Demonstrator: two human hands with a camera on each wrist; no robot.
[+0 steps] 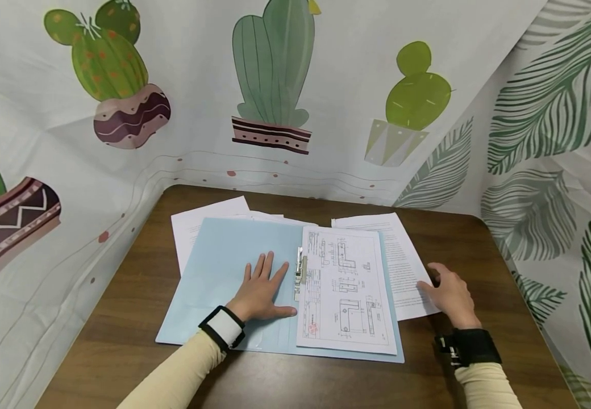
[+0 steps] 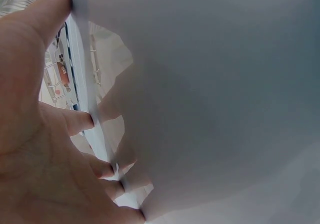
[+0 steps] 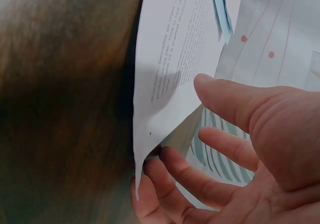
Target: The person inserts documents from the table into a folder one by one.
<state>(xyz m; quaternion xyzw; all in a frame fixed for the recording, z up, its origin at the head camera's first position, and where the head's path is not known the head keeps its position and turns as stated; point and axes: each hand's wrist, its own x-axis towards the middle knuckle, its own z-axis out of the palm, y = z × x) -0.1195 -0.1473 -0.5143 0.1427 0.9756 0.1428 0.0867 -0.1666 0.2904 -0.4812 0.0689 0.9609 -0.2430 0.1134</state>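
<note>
A light blue folder (image 1: 224, 255) lies spread on the table. On its left cover my left hand (image 1: 259, 292) rests palm down, fingers splayed, the thumb pointing at the spine; the cover (image 2: 215, 94) fills most of the left wrist view. A metal clip (image 1: 300, 274) runs along the spine, beside a stack of technical drawings (image 1: 357, 318) with a red stamp on the right half. My right hand (image 1: 451, 298) is at the right edge of a printed sheet (image 3: 175, 54) partly under the folder. Its thumb reaches over the sheet, and its loosely bent fingers are by the corner, partly hidden behind it.
More white papers (image 1: 185, 227) stick out behind the folder's left half. The brown wooden table (image 1: 127, 301) has rounded far corners. A cloth (image 1: 193, 102) printed with cacti and leaves hangs around the back and sides. Each wrist wears a strap (image 1: 224, 328).
</note>
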